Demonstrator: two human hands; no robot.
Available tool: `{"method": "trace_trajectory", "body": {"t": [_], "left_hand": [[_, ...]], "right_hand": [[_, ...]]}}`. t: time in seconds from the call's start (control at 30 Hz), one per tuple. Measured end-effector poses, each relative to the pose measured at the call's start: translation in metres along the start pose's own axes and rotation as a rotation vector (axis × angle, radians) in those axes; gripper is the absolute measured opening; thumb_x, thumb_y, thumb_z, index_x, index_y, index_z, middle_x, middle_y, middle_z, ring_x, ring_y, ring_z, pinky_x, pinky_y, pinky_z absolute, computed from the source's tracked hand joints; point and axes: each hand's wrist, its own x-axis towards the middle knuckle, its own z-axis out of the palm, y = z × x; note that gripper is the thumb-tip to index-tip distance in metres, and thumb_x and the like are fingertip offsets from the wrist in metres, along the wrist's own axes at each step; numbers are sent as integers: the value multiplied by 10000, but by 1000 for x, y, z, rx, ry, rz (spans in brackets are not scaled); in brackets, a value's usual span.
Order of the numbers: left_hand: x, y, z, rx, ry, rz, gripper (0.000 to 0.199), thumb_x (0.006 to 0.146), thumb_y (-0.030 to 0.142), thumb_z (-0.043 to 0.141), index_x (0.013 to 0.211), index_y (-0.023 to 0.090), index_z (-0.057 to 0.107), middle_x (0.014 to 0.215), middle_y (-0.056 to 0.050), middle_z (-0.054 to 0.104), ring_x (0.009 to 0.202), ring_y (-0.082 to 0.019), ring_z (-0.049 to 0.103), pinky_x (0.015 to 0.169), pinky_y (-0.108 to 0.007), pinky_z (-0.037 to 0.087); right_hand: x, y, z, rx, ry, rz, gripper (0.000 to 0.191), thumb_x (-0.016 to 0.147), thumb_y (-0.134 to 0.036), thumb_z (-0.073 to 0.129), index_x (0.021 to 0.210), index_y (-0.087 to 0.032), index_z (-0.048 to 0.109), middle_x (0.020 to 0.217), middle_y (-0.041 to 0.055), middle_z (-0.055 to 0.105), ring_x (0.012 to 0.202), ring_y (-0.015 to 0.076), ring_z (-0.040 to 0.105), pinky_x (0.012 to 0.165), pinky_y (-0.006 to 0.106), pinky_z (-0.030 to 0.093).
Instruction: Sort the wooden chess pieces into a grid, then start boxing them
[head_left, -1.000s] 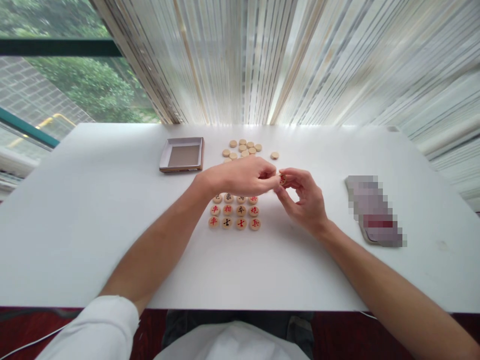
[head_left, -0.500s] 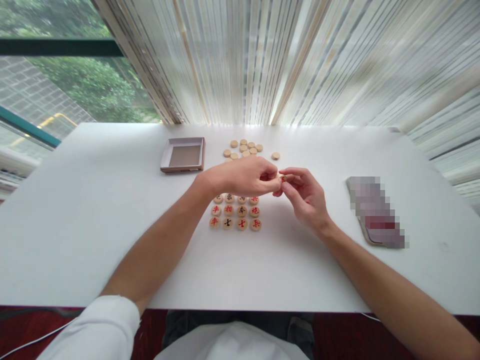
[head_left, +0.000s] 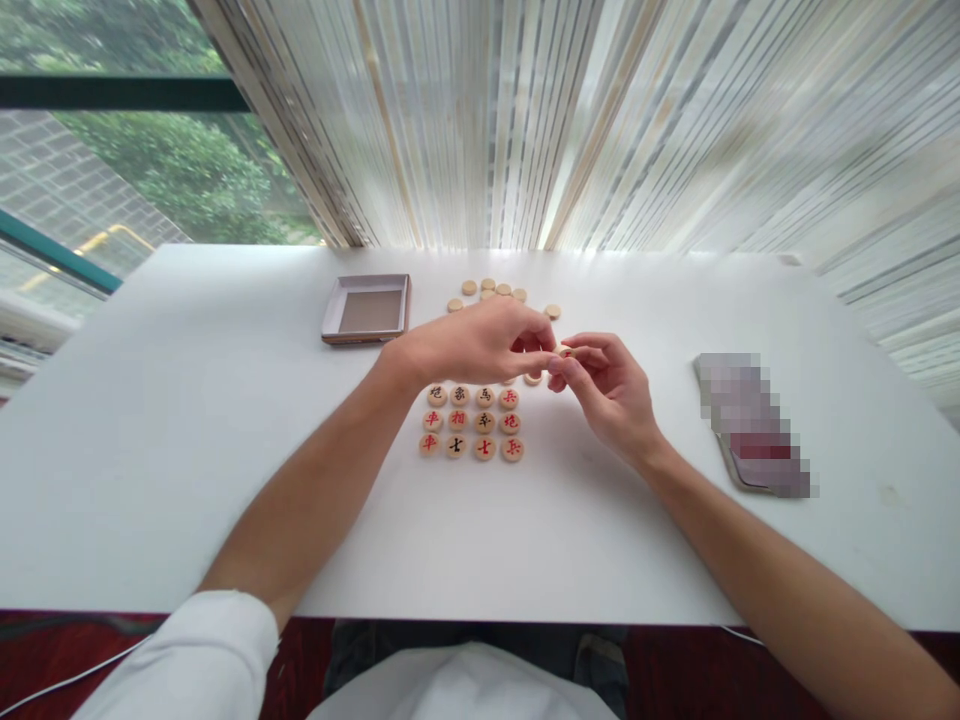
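A round wooden xiangqi piece [head_left: 564, 351] with a red mark is raised over the white table between my two hands. My left hand [head_left: 499, 340] reaches across from the left, its thumb and fingers pinching the piece's left side. From the right, the thumb and fingertips of my right hand [head_left: 609, 390] grip the same piece. Below my left hand, xiangqi pieces [head_left: 484, 422] with red and black characters lie face up in neat rows. Another piece [head_left: 532, 378] shows partly under the hands. Farther back are several blank-looking pieces [head_left: 503, 290], partly hidden by my left hand.
A shallow open box [head_left: 406, 310] stands at the back left. One blank-looking piece [head_left: 553, 312] lies apart from the loose group. On the right rests a blurred-out phone-like object [head_left: 754, 425]. Striped curtains [head_left: 465, 120] hang behind the table's far edge.
My left hand has shifted slightly up and away, uncovering more of the lettered pieces. The piece between my hands has turned a little. My right hand has barely moved.
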Motion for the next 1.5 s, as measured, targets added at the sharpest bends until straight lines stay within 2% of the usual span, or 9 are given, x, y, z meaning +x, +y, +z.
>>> {"method": "trace_trajectory", "body": {"t": [0.63, 0.93, 1.3, 1.5], "left_hand": [[0, -1, 0, -24, -20, -6, 237, 905, 381, 601, 904, 189, 740, 815, -14, 753, 687, -136, 660, 572, -236, 390], [2, 2, 6, 13, -8, 25, 244, 914, 384, 588, 939, 175, 710, 793, -31, 722, 686, -139, 634, 557, -238, 397], [3, 1, 4, 8, -13, -18, 228, 900, 380, 582, 900, 168, 665, 767, -25, 717, 661, -133, 635, 546, -229, 396], [2, 1, 2, -19, -11, -51, 290, 926, 420, 521, 888, 186, 687, 820, -21, 746, 688, -142, 655, 564, -239, 398]], "right_hand": [[-1, 2, 0, -41, 20, -5, 155, 926, -322, 681, 1037, -240, 611, 794, -14, 722, 674, 143, 695, 646, 288, 588], [-5, 5, 2, -136, 87, -125, 103, 961, -296, 627, 1038, -227, 631, 869, 5, 700, 728, 153, 699, 675, 312, 599], [-7, 5, 2, -205, 42, -110, 185, 1015, -386, 491, 1134, -273, 576, 884, 14, 674, 765, 179, 686, 734, 372, 604], [-8, 5, 2, -238, -21, -154, 333, 918, -273, 654, 1222, -277, 521, 961, 21, 671, 823, 186, 697, 814, 382, 596]]}}
